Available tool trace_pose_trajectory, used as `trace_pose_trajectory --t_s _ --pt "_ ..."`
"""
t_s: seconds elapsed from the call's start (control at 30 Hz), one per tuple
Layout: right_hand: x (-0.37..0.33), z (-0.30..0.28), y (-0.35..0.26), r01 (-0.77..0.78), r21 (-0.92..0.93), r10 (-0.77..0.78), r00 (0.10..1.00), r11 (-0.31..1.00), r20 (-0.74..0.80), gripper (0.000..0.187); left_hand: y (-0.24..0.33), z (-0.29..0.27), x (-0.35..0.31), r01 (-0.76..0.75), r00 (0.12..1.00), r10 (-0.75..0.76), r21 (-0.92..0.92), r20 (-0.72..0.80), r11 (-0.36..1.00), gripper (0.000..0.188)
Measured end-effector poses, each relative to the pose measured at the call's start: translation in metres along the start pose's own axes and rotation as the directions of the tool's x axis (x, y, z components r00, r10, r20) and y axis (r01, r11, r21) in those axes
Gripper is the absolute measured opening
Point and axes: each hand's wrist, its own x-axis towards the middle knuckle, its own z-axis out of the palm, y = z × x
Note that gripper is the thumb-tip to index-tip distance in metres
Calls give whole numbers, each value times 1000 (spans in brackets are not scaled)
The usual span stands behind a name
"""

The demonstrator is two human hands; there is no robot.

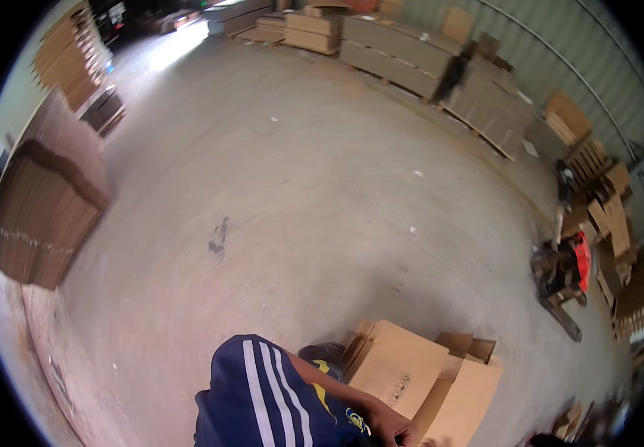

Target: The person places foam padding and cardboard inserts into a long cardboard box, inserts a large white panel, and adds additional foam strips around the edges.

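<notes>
My left arm, in a dark blue sleeve with white stripes, reaches across the lower edge toward the right. My left hand [395, 428] is at the near side of a brown cardboard box [400, 365], its fingers curled and partly cut off by the frame. What they hold, if anything, is hidden. The box has raised flaps and small dark printed marks on one panel. Just right of that hand, a small blurred bit of my right hand [438, 442] shows at the lower edge; its fingers cannot be made out.
A concrete floor [300, 164] stretches ahead. Stacks of flat cardboard [46, 216] stand at the left, and long board stacks [396, 59] line the far wall. A red and black pallet jack [564, 268] stands at the right, beside loose cardboard pieces [613, 223].
</notes>
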Motion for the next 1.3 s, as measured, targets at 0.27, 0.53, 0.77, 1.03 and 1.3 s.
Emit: trace_pose_trajectory --t_s 0.27,0.53,0.77,1.03,1.3 --pt "18 -3 5 -11 -17 13 995 1000 104 27 33 -24 -16 85 992 -80 47 -96 995 49" --pt "47 -51 53 -29 -79 14 983 997 -181 34 54 -23 -35 -48 987 49 8 -154 999 47" --pt "4 -47 71 -237 -259 247 969 936 5 42 73 -51 -8 -126 973 166 -235 161 964 50" --pt "-38 4 99 -484 -175 497 867 857 35 51 73 -76 31 92 924 79 -419 374 903 46" --pt "-57 11 108 -617 -22 613 785 787 -94 52 64 -89 64 268 875 -35 -422 484 866 47"
